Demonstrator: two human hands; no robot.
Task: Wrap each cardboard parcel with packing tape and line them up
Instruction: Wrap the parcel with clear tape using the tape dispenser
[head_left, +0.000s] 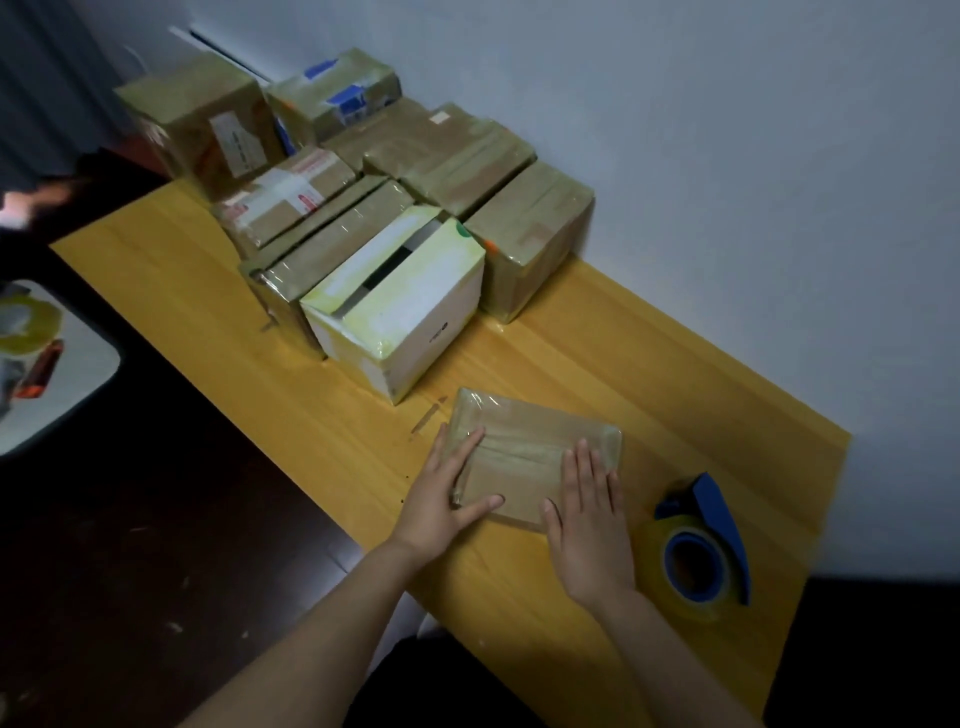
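Observation:
A flat brown cardboard parcel (524, 441), shiny with clear tape, lies on the yellow wooden table (649, 374) near its front edge. My left hand (444, 496) lies flat on the parcel's left end, fingers straight and thumb along the near edge. My right hand (589, 514) presses flat on the parcel's right near corner. To the right of that hand, a blue tape dispenser (706, 540) with a clear tape roll sits on the table.
Several taped parcels stand packed together at the table's far end by the wall, among them a white box (405, 306) and a tall brown box (200, 124). At the left, a white stool (78, 395) holds a tape roll (26, 325). Dark floor surrounds the table.

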